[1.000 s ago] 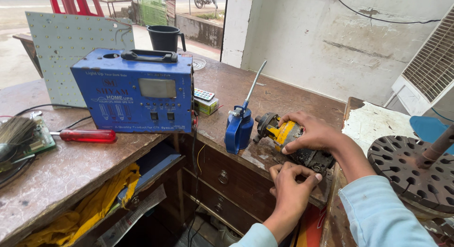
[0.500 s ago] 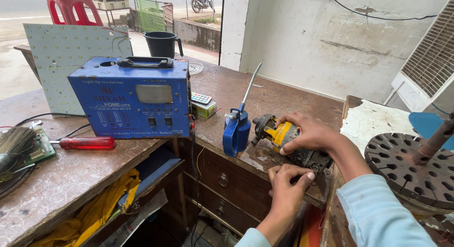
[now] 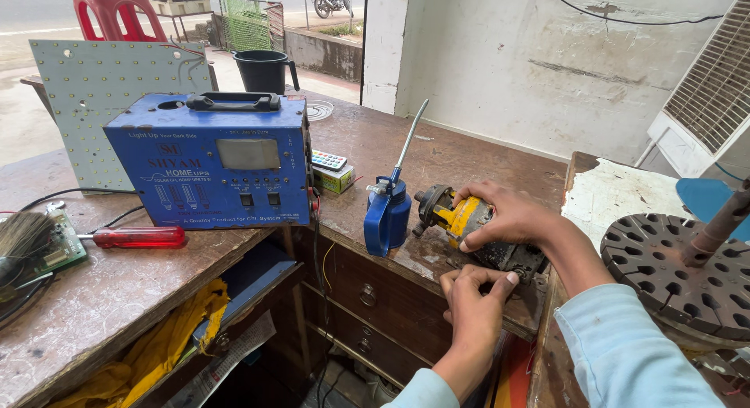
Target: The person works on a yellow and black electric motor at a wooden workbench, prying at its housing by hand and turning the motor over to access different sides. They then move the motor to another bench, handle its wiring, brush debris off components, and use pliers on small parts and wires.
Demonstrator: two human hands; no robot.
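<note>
At bench edge, both hands on a grimy yellow-and-black motor body (image 3: 469,224).
Right hand (image 3: 512,216) cups it; left hand (image 3: 473,298) pinches its near end (still assembled), beside blue plastic oil can (image 3: 388,212).

Worn brown worktop (image 3: 94,298), surface scuffed and stained, L-shaped around an open corner. Wooden drawers (image 3: 367,298) with ring pulls below it. White plastered wall (image 3: 547,64) behind, marked and chipped, with a black cable (image 3: 625,19) running across. Daylight from the open street side; red plastic chair (image 3: 109,5) and green mesh fence (image 3: 246,21) outside.
</note>
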